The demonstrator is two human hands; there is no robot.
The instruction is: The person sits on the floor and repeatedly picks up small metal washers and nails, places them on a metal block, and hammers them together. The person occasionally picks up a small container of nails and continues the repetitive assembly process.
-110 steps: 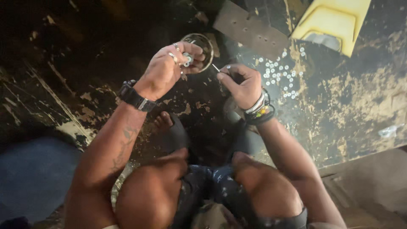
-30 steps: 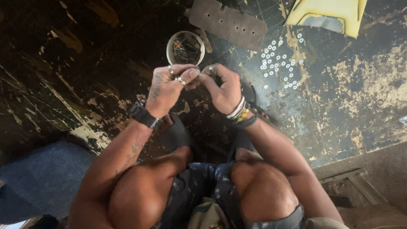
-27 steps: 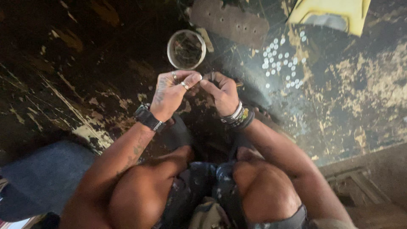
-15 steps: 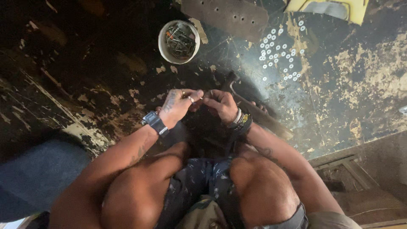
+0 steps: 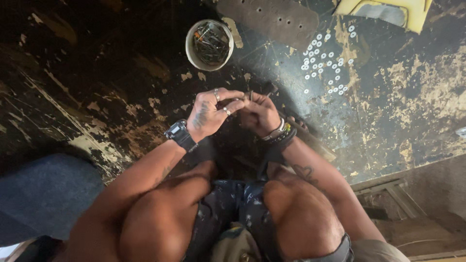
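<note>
I am squatting over a dark, paint-flecked floor with my knees at the bottom of the head view. My left hand (image 5: pixel 208 114), with rings and a black wristwatch, and my right hand (image 5: pixel 261 115), with wristbands, meet fingertip to fingertip in front of me. Between the fingers a thin dark nail (image 5: pixel 251 95) sticks up, pinched by both hands. Whether a small part sits on the nail is hidden by the fingers. A round white cup of dark nails (image 5: pixel 209 44) stands on the floor beyond my hands.
Several small white washers (image 5: pixel 324 63) lie scattered on the floor at the upper right. A dark perforated strip (image 5: pixel 272 19) lies beyond the cup. A yellow container (image 5: pixel 383 12) sits at the top right. Wooden framing (image 5: pixel 393 194) lies at the lower right, blue cloth (image 5: pixel 43 194) at the left.
My hands have drawn back from the cup toward my body and stay pressed together. The cup now sits farther from them in view.
</note>
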